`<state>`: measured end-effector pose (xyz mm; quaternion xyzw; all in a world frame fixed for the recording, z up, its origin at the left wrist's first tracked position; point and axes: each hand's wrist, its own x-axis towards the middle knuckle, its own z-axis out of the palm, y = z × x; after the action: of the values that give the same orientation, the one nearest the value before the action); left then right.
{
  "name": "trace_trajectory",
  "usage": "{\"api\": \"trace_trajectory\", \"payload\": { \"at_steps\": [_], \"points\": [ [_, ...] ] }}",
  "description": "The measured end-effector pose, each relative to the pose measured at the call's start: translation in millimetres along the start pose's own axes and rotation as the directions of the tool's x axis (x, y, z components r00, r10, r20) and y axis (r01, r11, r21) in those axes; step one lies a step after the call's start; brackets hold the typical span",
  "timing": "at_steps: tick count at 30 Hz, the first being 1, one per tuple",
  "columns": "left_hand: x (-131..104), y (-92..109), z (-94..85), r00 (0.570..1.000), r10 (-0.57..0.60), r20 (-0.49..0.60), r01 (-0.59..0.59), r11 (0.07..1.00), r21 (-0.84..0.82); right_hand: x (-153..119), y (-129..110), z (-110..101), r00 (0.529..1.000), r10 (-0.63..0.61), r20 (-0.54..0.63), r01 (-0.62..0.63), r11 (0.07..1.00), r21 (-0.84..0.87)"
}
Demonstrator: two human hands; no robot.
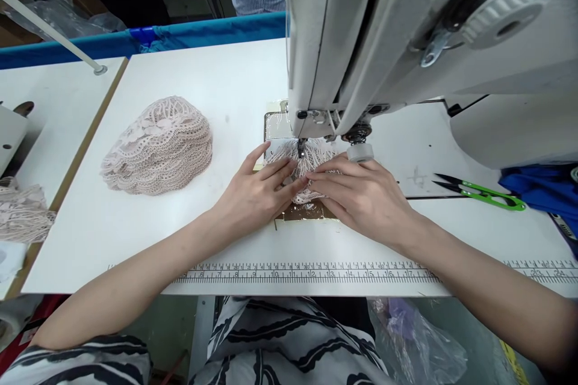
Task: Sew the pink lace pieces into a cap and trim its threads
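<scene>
A pale pink lace piece (307, 160) lies under the presser foot (301, 147) of a white sewing machine (334, 36). My left hand (256, 192) rests on the left side of the lace, palm down, fingers stretched and spread. From the right, my right hand (361, 189) lies on the lace with long, nearly flat fingers; its thumb is partly hidden. The fingertips of both hands come close together in front of the needle area. To the left sits a stack of similar lace pieces (158, 147), apart from both hands.
Green-handled thread snips (485, 192) lie at right beside blue fabric (542, 189). A printed ruler strip (289, 274) runs along the front table edge. More lace (22, 213) is at far left. Behind the blue cloth-covered edge (203, 30) are parts of other people.
</scene>
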<state>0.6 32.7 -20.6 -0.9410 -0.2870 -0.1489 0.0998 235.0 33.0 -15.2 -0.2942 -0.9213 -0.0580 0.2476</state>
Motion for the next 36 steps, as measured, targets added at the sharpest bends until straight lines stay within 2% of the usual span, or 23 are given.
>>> {"api": "trace_trajectory", "payload": {
  "at_steps": [6, 14, 21, 24, 29, 33, 36],
  "points": [
    [2, -7, 5.5, 0.999, -0.044, 0.009, 0.045, 0.997, -0.057, 2, 5, 7, 1.0, 0.014, -0.008, -0.015, 0.998, -0.053],
    [7, -17, 11.6, 0.997, -0.08, -0.002, 0.08, 0.995, -0.052, 4, 14, 15, 0.999, 0.048, 0.017, -0.046, 0.996, -0.081],
    [9, -14, 14.3, 0.983, -0.183, -0.01, 0.18, 0.973, -0.143, 6, 15, 17, 0.995, 0.095, -0.004, -0.095, 0.993, -0.072],
    [12, -13, 13.2, 0.96, -0.28, -0.001, 0.269, 0.921, -0.283, 7, 13, 16, 0.993, 0.114, -0.015, -0.115, 0.992, -0.047],
    [18, -17, 10.4, 0.912, -0.398, 0.099, 0.391, 0.771, -0.502, 8, 12, 17, 0.95, 0.312, -0.013, -0.309, 0.945, 0.11],
    [17, -18, 8.8, 0.925, -0.37, 0.085, 0.359, 0.778, -0.515, 8, 12, 15, 0.938, 0.341, 0.058, -0.345, 0.913, 0.217],
    [11, -14, 7.5, 0.953, -0.3, 0.039, 0.288, 0.861, -0.419, 6, 10, 14, 0.956, 0.285, 0.07, -0.294, 0.922, 0.251]
  ]
}}
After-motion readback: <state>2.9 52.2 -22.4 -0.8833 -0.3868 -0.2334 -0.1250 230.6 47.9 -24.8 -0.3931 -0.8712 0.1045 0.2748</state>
